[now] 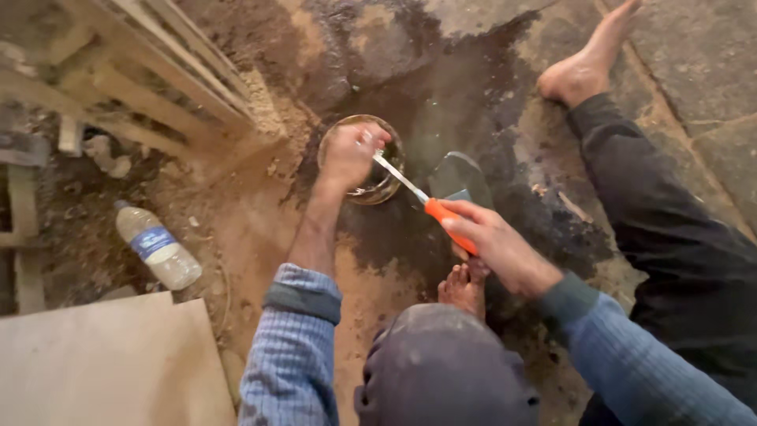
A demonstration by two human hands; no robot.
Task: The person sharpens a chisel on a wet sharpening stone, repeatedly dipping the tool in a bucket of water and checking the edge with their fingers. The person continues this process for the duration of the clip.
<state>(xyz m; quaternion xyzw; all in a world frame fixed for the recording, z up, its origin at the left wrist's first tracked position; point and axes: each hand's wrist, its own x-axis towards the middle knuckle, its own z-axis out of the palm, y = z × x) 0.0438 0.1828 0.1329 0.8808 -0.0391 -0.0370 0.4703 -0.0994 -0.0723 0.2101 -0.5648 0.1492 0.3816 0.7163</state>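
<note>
My left hand (348, 154) reaches over a round metal bowl (386, 183) on the wet ground, its fingers closed near the tip of a tool's metal blade. Whether it pinches something is not visible. My right hand (493, 241) grips the orange handle of that tool (441, 214), whose thin blade points up-left toward the bowl. A flat trowel-like metal blade (460, 175) lies just behind the handle. My bare feet show, one under my right hand (464, 288) and one stretched far ahead (583, 67).
A plastic water bottle (158, 246) lies on the sandy ground at left. A wooden slatted frame (142, 79) fills the upper left. A pale flat board (110, 363) sits at lower left. Dark wet ground (473, 95) surrounds the bowl.
</note>
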